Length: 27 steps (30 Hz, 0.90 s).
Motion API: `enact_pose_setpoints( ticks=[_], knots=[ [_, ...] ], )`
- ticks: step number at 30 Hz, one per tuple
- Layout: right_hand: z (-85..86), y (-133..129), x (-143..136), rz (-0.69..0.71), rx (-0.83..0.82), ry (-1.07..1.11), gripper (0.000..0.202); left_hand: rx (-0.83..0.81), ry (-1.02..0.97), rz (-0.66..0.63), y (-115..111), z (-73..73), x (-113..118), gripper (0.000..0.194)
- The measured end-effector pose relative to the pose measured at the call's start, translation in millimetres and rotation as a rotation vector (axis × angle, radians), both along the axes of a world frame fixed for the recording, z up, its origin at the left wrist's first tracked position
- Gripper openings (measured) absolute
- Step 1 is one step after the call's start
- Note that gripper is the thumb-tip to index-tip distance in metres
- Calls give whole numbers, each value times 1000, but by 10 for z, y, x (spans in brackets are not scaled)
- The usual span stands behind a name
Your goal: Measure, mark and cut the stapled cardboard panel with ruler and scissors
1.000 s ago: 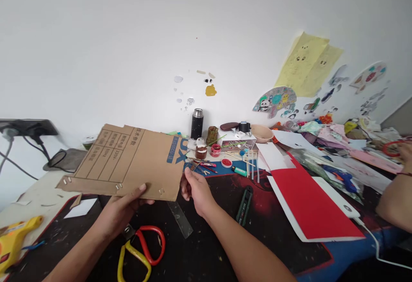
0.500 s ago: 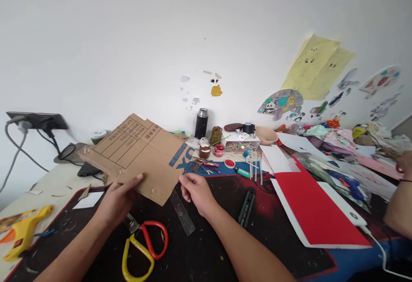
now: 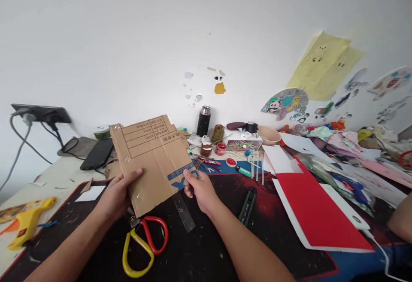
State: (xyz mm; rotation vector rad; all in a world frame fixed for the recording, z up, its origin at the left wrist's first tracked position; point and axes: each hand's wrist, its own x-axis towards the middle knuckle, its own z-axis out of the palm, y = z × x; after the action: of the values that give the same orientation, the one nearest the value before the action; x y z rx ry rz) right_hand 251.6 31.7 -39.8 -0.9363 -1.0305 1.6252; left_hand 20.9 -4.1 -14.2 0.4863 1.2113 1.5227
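Between my two hands is a brown cardboard piece [image 3: 151, 157], printed with a black table and blue lettering, with staples along its left side. My left hand [image 3: 116, 194] grips its left edge, thumb on the face. At the lower right corner, my right hand [image 3: 199, 187] pinches it over the blue print. Both hands hold it tilted above the dark desk mat [image 3: 206, 252]. Scissors [image 3: 144, 243] with one red and one yellow handle lie below the cardboard, their blades partly hidden by it. A clear ruler [image 3: 184, 213] rests beneath my right hand.
A green utility knife [image 3: 247, 207] lies right of my right arm. Further right are red paper [image 3: 318, 209] and another person's arm [image 3: 401, 219]. A yellow glue gun [image 3: 30, 224] is at left, near a black phone [image 3: 97, 154]. A black thermos [image 3: 204, 122] stands against the wall.
The cardboard has turned clockwise and its left end has swung right, uncovering the phone. My right hand has shifted from touching its corner to gripping over the blue print.
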Motion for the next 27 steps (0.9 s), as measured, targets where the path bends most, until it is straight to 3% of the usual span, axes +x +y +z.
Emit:
enact_pose_setpoints(
  ticks=[12, 16, 27],
  knots=[
    [1, -17, 3, 2, -12, -30, 76, -15, 11, -59, -19, 35, -67, 52],
    [0, 9, 32, -21, 50, -47, 77, -3, 2, -75, -20, 14, -86, 51],
    [-19, -8, 20, 18, -40, 20, 74, -9, -31, -90, 2, -7, -77, 47]
  ],
)
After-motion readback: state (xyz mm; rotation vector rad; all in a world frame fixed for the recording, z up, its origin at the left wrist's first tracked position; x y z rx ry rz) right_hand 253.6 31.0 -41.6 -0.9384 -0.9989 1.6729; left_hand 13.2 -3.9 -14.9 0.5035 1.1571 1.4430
